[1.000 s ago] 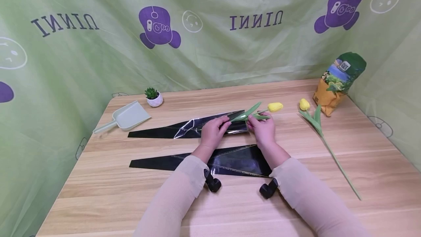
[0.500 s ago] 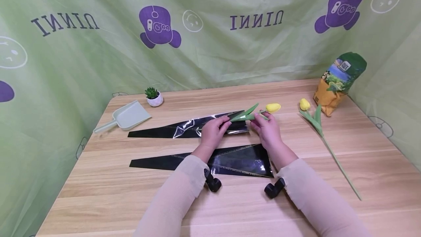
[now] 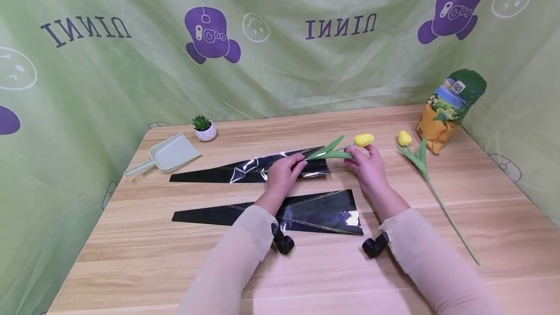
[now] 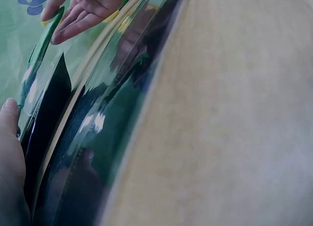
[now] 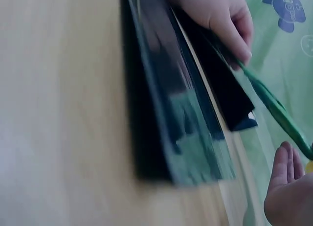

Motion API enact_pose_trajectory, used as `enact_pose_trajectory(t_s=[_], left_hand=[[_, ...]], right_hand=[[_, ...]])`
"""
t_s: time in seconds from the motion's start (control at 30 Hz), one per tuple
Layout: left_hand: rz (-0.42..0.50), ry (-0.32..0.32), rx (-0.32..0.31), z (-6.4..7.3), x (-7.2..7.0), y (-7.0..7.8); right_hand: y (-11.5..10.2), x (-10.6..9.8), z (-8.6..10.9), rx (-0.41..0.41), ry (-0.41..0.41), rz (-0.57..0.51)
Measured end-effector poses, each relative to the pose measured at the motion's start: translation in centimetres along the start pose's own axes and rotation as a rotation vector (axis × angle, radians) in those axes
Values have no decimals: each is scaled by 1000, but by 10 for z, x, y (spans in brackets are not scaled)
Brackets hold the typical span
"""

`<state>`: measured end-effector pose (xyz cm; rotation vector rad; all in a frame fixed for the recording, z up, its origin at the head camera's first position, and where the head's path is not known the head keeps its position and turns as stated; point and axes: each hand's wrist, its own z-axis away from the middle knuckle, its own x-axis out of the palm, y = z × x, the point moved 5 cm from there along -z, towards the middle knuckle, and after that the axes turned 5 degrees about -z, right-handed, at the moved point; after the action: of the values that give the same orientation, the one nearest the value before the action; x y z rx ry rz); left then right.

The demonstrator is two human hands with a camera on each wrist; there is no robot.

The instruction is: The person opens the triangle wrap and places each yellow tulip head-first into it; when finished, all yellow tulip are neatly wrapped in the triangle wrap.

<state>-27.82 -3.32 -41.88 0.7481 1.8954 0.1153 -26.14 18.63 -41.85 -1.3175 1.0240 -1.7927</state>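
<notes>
A yellow artificial tulip point(image 3: 363, 140) with green leaves lies with its lower end at a black and clear flower sleeve point(image 3: 251, 169). My left hand point(image 3: 283, 175) pinches the tulip's leafy stem near the sleeve's wide end. The thumb point(image 5: 238, 49) lies along the green stem in the right wrist view. Beside the bloom is my right hand point(image 3: 369, 171); its fingers look fairly straight around the leaf tip and under the bloom. Closer to me lies a second black sleeve point(image 3: 323, 212), flat. How far the stem reaches into the first sleeve is hidden by my left hand.
Another yellow tulip point(image 3: 430, 186) lies at the right. Behind it stands a green and orange bag point(image 3: 450, 111). At the back left are a small potted succulent point(image 3: 205, 130) and a pale dustpan point(image 3: 175, 153). A printed green curtain point(image 3: 280, 72) hangs behind the table.
My right hand has slid right along the tulip, from the leaves toward the bloom. The left hand keeps its place, and the flower has shifted only slightly.
</notes>
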Motion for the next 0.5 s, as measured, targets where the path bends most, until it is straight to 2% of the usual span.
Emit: enact_pose_trajectory(t_s=[0.17,0.3,0.37,0.5], left_hand=[[-1,-3,1,0,0,1],[1,2,9,0,0,1],[-1,4,10,0,0,1],[5,-2,10,-1,0,1]], right_hand=[[-7,-11,-6,-57,-30,69],[-17,-18,-7,-72,-121,164],[-25,-21,-7,-75,-182,260],[-38,-28,-9,-57,-298,549]])
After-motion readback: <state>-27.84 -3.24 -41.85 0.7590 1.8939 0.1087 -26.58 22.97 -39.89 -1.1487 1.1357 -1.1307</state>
